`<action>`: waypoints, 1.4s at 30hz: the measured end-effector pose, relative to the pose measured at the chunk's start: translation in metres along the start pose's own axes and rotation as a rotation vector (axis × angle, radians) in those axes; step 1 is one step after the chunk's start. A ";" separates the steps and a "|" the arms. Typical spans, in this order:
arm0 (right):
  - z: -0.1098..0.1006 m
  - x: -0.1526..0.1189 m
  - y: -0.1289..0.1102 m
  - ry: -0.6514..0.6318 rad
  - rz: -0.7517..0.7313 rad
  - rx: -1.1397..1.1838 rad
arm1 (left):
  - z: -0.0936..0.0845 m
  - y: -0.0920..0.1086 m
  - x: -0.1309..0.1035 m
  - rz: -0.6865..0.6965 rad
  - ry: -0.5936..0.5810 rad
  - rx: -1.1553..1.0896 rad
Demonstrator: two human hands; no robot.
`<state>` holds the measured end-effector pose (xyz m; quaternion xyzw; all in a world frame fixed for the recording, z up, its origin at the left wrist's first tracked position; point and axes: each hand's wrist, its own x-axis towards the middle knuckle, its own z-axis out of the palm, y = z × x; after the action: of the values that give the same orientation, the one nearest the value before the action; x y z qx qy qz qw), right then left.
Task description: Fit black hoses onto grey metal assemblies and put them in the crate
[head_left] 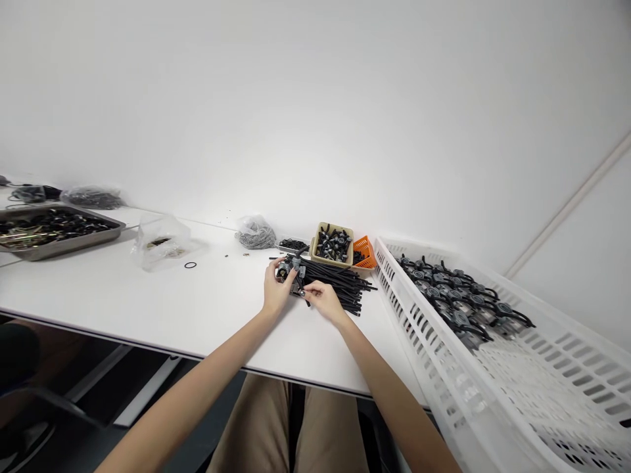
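Note:
My left hand point(275, 289) is closed around a grey and black fitting with a short black tube point(298, 264), holding it just above the table. My right hand point(323, 301) is closed in a pinch at the fitting's lower right side. Something small and shiny shows at those fingertips, too small to name. A pile of cut black tubes point(340, 282) lies right behind and beside both hands. Part of the fitting is hidden by my left fingers.
On the right stands a large white slatted crate point(419, 328) with several finished-looking grey fittings. Behind the tubes are a beige basket point(315, 244) of small parts and an orange basket point(367, 249). Plastic bags point(256, 233), a metal tray point(98, 238) and a black ring point(190, 265) lie leftward.

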<state>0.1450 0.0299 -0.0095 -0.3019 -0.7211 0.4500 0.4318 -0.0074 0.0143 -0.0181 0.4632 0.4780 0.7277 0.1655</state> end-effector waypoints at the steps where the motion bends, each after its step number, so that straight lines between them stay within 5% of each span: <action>1: 0.000 0.001 0.002 0.022 -0.007 0.021 | 0.000 -0.002 0.000 0.007 -0.006 0.019; 11: 0.002 0.001 0.000 0.174 -0.016 0.177 | 0.005 -0.004 0.000 0.016 -0.005 0.061; 19: 0.003 0.000 0.002 0.156 0.072 0.238 | 0.006 -0.001 -0.003 -0.005 -0.037 0.022; 30: 0.002 0.007 0.019 0.352 0.000 -0.054 | 0.009 -0.004 -0.004 -0.096 -0.035 -0.055; 42: -0.001 0.003 0.002 0.131 0.071 0.372 | 0.004 0.022 -0.006 -0.786 -0.330 -0.630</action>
<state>0.1448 0.0331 -0.0099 -0.2706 -0.5846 0.5699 0.5101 0.0032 0.0016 -0.0023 0.2853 0.3412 0.6366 0.6300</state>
